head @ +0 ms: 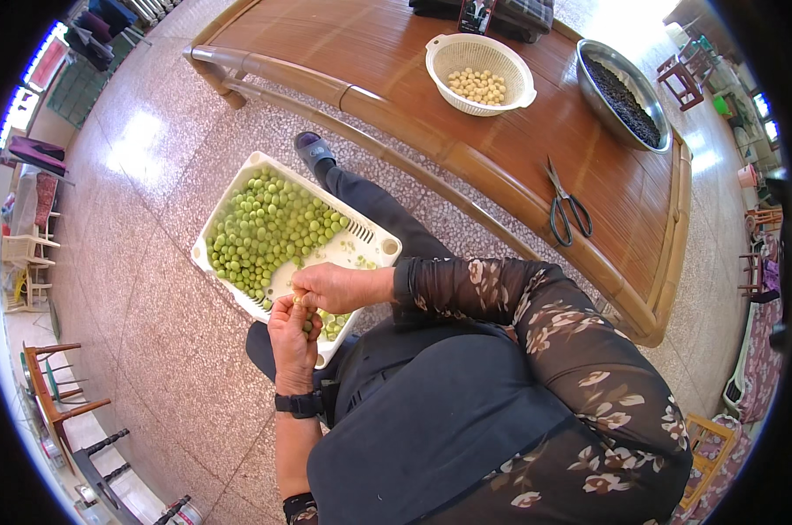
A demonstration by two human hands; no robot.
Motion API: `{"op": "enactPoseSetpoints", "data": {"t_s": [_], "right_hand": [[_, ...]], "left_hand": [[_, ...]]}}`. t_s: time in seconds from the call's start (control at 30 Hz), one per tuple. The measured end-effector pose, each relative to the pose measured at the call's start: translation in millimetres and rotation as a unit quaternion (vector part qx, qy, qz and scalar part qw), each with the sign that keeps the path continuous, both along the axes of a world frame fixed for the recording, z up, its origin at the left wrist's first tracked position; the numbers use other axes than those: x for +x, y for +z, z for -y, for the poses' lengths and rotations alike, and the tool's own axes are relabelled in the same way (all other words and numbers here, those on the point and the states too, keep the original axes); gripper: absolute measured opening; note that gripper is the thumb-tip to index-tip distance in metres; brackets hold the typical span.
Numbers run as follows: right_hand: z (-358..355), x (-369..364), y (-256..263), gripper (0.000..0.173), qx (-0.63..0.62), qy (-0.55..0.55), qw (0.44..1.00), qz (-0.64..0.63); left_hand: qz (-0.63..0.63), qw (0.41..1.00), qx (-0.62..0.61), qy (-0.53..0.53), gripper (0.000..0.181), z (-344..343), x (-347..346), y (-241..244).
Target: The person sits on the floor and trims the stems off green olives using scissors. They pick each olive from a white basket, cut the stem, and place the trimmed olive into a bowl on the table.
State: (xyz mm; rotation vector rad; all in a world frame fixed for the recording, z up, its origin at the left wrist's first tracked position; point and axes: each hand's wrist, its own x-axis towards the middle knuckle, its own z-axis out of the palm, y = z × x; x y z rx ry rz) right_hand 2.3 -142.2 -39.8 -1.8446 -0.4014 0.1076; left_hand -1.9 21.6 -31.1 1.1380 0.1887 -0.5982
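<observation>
A white plastic crate rests before me near my lap, with many small round green fruits heaped at its far left. Cut green pieces lie in its near corner, and small bits are scattered on its right side. Over the crate both hands meet. My left hand keeps a few green fruits in its curled fingers and pinches a small pale yellowish piece at its fingertips. Against that same piece press the fingers of my right hand; whether they hold anything else is hidden.
A bamboo-edged table stands ahead and to the right. On it are a white basket of pale round pieces, a metal bowl of dark small bits, and black-handled scissors near the edge. Chairs stand far left.
</observation>
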Motion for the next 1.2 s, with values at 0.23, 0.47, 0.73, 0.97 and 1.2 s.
{"op": "enactPoseSetpoints", "data": {"t_s": [0.23, 0.47, 0.73, 0.97, 1.2], "right_hand": [[4.3, 0.2, -4.8, 0.02, -0.011, 0.033, 0.999, 0.013], [10.0, 4.8, -7.1, 0.044, -0.027, -0.006, 0.991, -0.132], [8.7, 2.7, -16.0, 0.031, 0.0, 0.007, 0.992, -0.127], [20.1, 0.1, -15.3, 0.019, 0.166, -0.012, 0.939, -0.301], [27.7, -0.6, -21.8, 0.014, 0.392, -0.024, 0.839, -0.378]], "left_hand": [[-0.016, 1.0, -0.002, -0.009, 0.015, -8.8, 2.7, -10.2], [0.057, 0.996, 0.064, -0.022, 0.015, -5.4, -2.5, -7.3], [0.049, 0.994, 0.097, -0.002, 0.016, -5.9, -2.4, -7.4], [0.038, 0.983, 0.178, -0.011, 0.01, -10.9, 3.2, -15.4], [-0.053, 0.951, 0.265, -0.151, 0.025, -11.0, -1.1, -23.8]]}}
